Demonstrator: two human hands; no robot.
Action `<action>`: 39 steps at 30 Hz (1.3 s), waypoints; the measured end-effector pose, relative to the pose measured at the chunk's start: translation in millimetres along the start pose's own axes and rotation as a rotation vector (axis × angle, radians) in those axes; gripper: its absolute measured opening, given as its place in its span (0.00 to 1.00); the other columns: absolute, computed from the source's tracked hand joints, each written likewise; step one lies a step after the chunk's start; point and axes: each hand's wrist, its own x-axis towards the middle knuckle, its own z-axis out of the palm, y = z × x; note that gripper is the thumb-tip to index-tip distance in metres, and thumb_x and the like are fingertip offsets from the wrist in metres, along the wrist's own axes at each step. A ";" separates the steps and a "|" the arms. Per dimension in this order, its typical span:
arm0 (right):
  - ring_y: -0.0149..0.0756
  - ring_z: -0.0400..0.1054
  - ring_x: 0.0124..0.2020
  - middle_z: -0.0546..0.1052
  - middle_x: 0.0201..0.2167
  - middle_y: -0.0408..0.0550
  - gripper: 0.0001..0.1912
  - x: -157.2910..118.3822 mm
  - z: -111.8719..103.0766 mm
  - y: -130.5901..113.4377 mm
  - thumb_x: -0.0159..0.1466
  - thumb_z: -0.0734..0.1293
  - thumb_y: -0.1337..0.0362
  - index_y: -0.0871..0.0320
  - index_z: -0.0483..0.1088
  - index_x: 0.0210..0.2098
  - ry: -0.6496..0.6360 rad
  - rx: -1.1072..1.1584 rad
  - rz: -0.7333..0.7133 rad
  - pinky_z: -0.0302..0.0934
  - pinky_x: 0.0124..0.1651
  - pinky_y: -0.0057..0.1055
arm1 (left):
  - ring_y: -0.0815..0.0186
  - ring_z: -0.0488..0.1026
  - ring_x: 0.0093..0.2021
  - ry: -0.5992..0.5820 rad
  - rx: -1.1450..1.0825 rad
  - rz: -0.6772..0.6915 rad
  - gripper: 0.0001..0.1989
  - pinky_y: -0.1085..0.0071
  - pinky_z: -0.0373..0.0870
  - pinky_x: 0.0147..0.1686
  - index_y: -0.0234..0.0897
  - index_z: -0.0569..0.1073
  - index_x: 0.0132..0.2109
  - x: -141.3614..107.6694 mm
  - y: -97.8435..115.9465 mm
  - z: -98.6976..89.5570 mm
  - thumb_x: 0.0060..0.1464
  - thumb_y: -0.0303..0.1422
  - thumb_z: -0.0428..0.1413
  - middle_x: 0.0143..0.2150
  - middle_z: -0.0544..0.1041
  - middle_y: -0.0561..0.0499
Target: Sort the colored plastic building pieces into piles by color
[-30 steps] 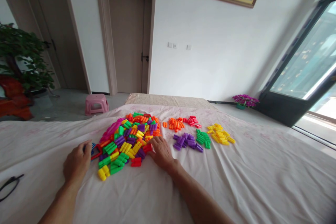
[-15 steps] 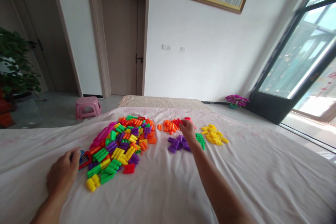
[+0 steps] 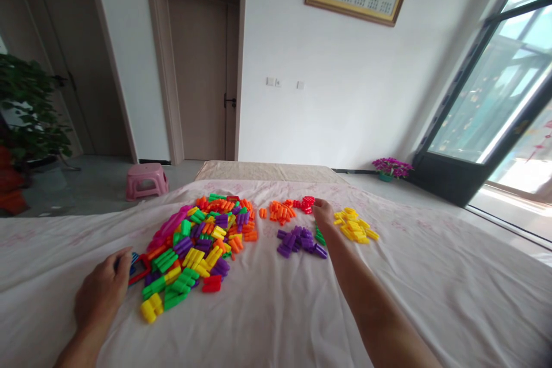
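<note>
My right hand (image 3: 324, 213) reaches over the cloth with its fingers drawn together. Its fingertips are at the edge of a small group of red plastic blocks (image 3: 307, 203); whether they hold one is hidden. Under the wrist, green blocks (image 3: 319, 236) partly show. My left hand (image 3: 103, 284) rests at the left with curled fingers, against a red-framed piece (image 3: 140, 269) with a blue striped part; the exact grip is hidden. Beside it spreads a mixed heap of toy blocks (image 3: 202, 244) in green, yellow, purple, orange and red.
Orange blocks (image 3: 282, 211), purple blocks (image 3: 299, 241) and yellow blocks (image 3: 356, 225) lie in separate groups on the pale cloth (image 3: 267, 316). A magenta plastic item (image 3: 170, 227) lies behind the heap. Beyond are a pink stool (image 3: 147, 180) and potted flowers (image 3: 392, 167).
My right hand has moved right, from over the red blocks to their right edge, uncovering them and more purple blocks. My left hand stays beside the red-framed piece. The view has tilted slightly.
</note>
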 end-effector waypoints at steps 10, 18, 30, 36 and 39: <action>0.40 0.79 0.43 0.85 0.40 0.47 0.14 -92.1 38.8 -61.9 0.61 0.65 0.71 0.54 0.82 0.39 -0.369 0.092 -0.393 0.70 0.50 0.34 | 0.46 0.78 0.50 0.025 -0.006 0.028 0.35 0.56 0.70 0.47 0.37 0.75 0.62 0.5 -3.2 3.3 0.68 0.53 0.35 0.55 0.81 0.34; 0.39 0.76 0.45 0.78 0.53 0.49 0.21 -184.3 60.2 -106.9 0.68 0.68 0.64 0.48 0.74 0.60 -0.660 -0.133 -0.648 0.67 0.45 0.30 | 0.47 0.77 0.49 0.030 0.009 0.036 0.35 0.56 0.70 0.47 0.37 0.75 0.62 -3.3 -0.4 0.1 0.68 0.51 0.34 0.56 0.80 0.35; 0.37 0.74 0.44 0.77 0.47 0.45 0.11 -198.8 78.3 -83.8 0.66 0.70 0.66 0.52 0.71 0.48 -0.647 -0.062 -0.622 0.64 0.44 0.29 | 0.46 0.76 0.53 -0.009 -0.014 0.011 0.36 0.56 0.68 0.49 0.37 0.74 0.63 -4.2 3.4 -4.0 0.68 0.52 0.34 0.58 0.79 0.34; 0.35 0.73 0.37 0.78 0.42 0.47 0.12 -172.3 72.5 -71.8 0.63 0.68 0.70 0.56 0.74 0.46 -0.447 0.139 -0.478 0.65 0.42 0.30 | 0.44 0.76 0.53 -0.011 -0.013 0.006 0.36 0.55 0.68 0.50 0.38 0.74 0.63 -1.6 0.9 -1.0 0.67 0.53 0.33 0.60 0.78 0.34; 0.38 0.74 0.37 0.79 0.40 0.50 0.11 -145.8 69.9 -63.6 0.63 0.67 0.69 0.58 0.76 0.44 -0.303 0.185 -0.371 0.68 0.45 0.34 | 0.45 0.76 0.53 -0.004 -0.005 0.008 0.36 0.55 0.68 0.49 0.39 0.74 0.63 -1.4 0.7 0.0 0.68 0.52 0.34 0.59 0.79 0.35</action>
